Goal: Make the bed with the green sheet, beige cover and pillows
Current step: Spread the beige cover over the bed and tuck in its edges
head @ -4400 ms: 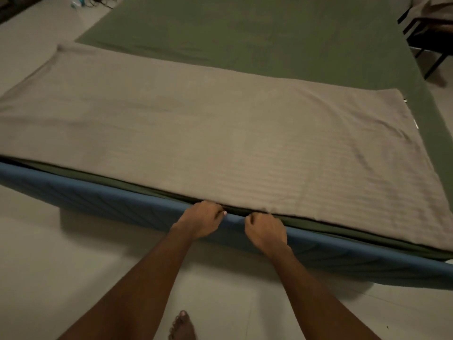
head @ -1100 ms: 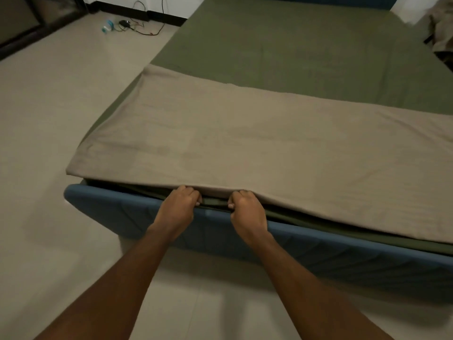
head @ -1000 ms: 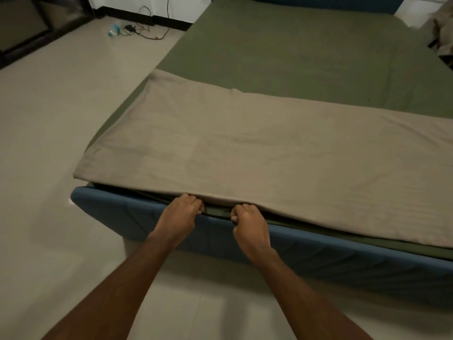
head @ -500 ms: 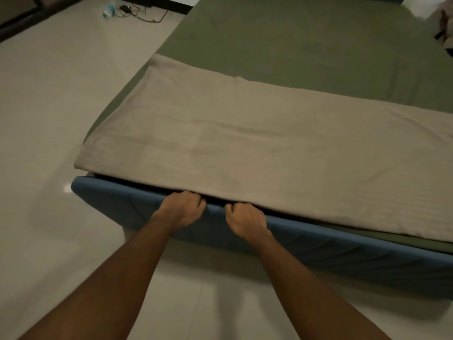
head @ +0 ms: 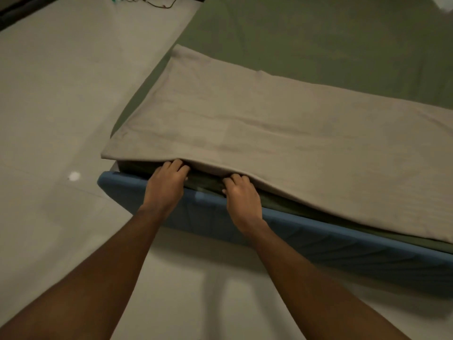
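Fingers [head: 175, 166] of both hands curl close together, tips hidden under the cover [head: 282, 133] edge; whether they pinch cannot be told. Left hand [head: 166, 185] and right hand [head: 241, 196] sit above the frame [head: 318, 244]. The sheet [head: 318, 45] spreads toward 12 o'clock. Likely tucking; next, work toward the 9 o'clock corner.

Bedroom in a home. Low bed [head: 245, 231] with blue padded frame, green sheet [head: 318, 40] and beige cover [head: 269, 133] on it. Pale tiled floor [head: 61, 94] around the bed, cables [head: 157, 2] by the wall left of it.
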